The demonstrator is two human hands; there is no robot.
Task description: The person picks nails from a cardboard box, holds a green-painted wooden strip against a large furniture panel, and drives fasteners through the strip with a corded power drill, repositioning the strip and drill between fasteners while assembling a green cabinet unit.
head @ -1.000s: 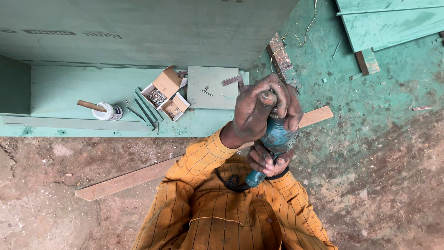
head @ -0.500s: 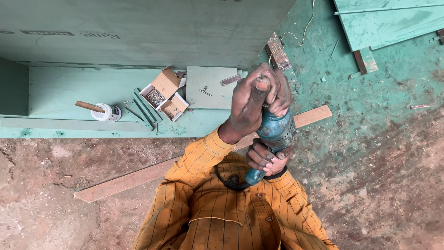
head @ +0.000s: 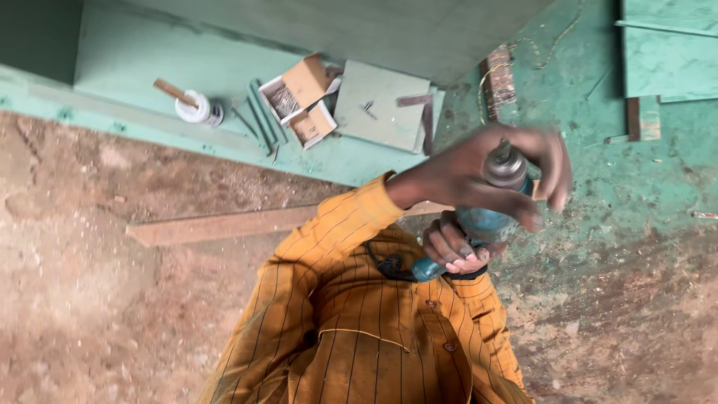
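My left hand reaches across from the sleeve of my striped mustard shirt, fingers curled in a loose, motion-blurred grip over the metal chuck at the upper end of a teal power drill; whether those fingers fully clamp the chuck I cannot tell. My right hand sits lower and closer to my body, its grip closed around the drill's handle, fingernails facing the camera. The drill is held upright in front of my chest, above the green-stained floor. A long bare wooden strip lies on the ground behind my hands, running toward the left. Beyond it, on a green-painted board, stand two open cardboard boxes, tan outside and pale inside, one holding a heap of small metal fasteners; just left of them lie thin green sticks and a small white round pot with a wooden stick resting in it. A square green panel lies just right of the boxes.
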